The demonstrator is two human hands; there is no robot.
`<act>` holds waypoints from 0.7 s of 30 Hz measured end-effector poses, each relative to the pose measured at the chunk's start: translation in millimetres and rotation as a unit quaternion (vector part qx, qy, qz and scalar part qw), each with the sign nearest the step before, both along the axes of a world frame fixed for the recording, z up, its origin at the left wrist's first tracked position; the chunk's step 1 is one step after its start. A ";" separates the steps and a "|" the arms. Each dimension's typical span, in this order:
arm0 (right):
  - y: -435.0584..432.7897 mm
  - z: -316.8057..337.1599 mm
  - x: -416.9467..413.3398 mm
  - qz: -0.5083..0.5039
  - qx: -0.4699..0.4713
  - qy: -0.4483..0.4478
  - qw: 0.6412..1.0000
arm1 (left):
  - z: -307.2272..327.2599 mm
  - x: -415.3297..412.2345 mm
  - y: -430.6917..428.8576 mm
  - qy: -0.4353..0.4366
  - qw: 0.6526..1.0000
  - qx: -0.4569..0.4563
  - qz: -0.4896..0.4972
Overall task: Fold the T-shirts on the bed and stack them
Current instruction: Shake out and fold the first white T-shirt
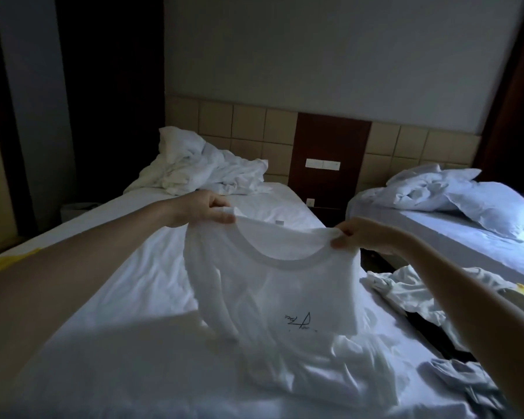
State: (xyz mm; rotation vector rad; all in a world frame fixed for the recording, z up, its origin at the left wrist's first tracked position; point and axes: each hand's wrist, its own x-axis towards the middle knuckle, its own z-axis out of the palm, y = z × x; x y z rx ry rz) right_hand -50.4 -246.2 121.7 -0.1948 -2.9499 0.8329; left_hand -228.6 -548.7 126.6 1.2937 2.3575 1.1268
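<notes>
Head view, all places given relative to the bed, whose white sheet fills the middle of the view.

(a) A second bed stands to the right of the bed, across a narrow gap, with rumpled pillows at its head.

(b) A crumpled white duvet lies bunched at the head of the bed, towards its left side.

(c) The white T-shirt hangs over the middle of the bed. I hold it up by its shoulders with the neck opening uppermost, and its lower part rests in loose folds on the sheet.

(d) A heap of pale clothes lies at the right edge of the bed. A grey garment lies nearer me along the same edge.

(e) A yellow garment shows at the left edge of the bed, beyond my left forearm.

(f) My left hand is raised above the bed, with thumb and curled fingers pinching the shirt's left shoulder.

(g) My right hand, raised level with it, pinches the right shoulder between thumb and fingertips.

(h) A small dark printed mark sits low on the hanging cloth, just above the sheet.
</notes>
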 end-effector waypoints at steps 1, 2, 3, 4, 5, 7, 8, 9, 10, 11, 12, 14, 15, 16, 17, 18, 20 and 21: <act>-1.4 -0.5 -0.7 -0.014 -0.023 0.040 0.999 | 2.0 0.7 -1.2 0.000 1.000 0.013 0.008; -4.6 0.4 -1.3 -0.029 -0.042 0.083 0.995 | 2.3 -0.2 -2.1 0.001 0.999 0.038 0.023; -9.4 2.7 -1.6 -0.043 -0.055 0.129 0.989 | 2.1 -0.3 -2.4 0.002 0.997 0.069 0.032; -12.8 5.5 -3.4 -0.055 -0.063 0.181 0.980 | 1.7 -1.7 -2.1 -0.007 0.994 0.104 0.041; -14.0 7.5 -7.1 -0.062 -0.061 0.228 0.970 | 1.6 -2.3 -0.5 -0.020 0.988 0.142 0.048; -15.5 12.9 -14.0 -0.064 -0.041 0.279 0.957 | 3.0 -3.1 5.1 -0.026 0.978 0.193 0.074; -16.9 15.4 -16.3 -0.061 -0.029 0.285 0.956 | 3.7 -3.6 8.2 0.000 0.975 0.201 0.098; -17.2 17.7 -18.0 -0.055 -0.018 0.276 0.959 | 4.9 -2.1 11.3 0.041 0.970 0.204 0.122; -17.3 19.9 -18.3 -0.047 -0.013 0.255 0.966 | 5.3 -1.4 13.2 0.077 0.967 0.201 0.137; -19.3 21.2 -16.1 -0.031 0.001 0.220 0.975 | 5.0 1.5 13.6 0.100 0.967 0.190 0.135; -21.6 20.9 -12.4 -0.015 0.036 0.162 0.986 | 3.0 4.5 11.6 0.108 0.975 0.158 0.117; -25.4 12.2 -6.4 0.008 0.166 0.005 0.986 | -6.3 7.7 4.0 0.101 0.993 0.036 0.053; -27.7 5.0 -3.9 0.010 0.231 -0.071 0.970 | -13.7 8.9 -0.9 0.102 0.993 -0.049 0.021; -30.5 -1.9 -0.7 0.007 0.274 -0.136 0.952 | -22.5 9.6 -5.4 0.104 0.985 -0.136 0.000; -33.2 -7.9 2.2 0.002 0.289 -0.181 0.940 | -32.5 11.5 -8.8 0.107 0.971 -0.214 -0.016; -33.6 -13.4 3.7 0.000 0.284 -0.207 0.936 | -44.0 11.1 -10.1 0.105 0.956 -0.273 -0.023; -32.2 -20.6 7.0 -0.009 0.253 -0.200 0.946 | -61.7 13.5 -11.2 0.060 0.954 -0.293 -0.025; -29.5 -23.1 8.5 -0.024 0.221 -0.174 0.959 | -67.0 15.1 -12.2 0.025 0.964 -0.265 -0.022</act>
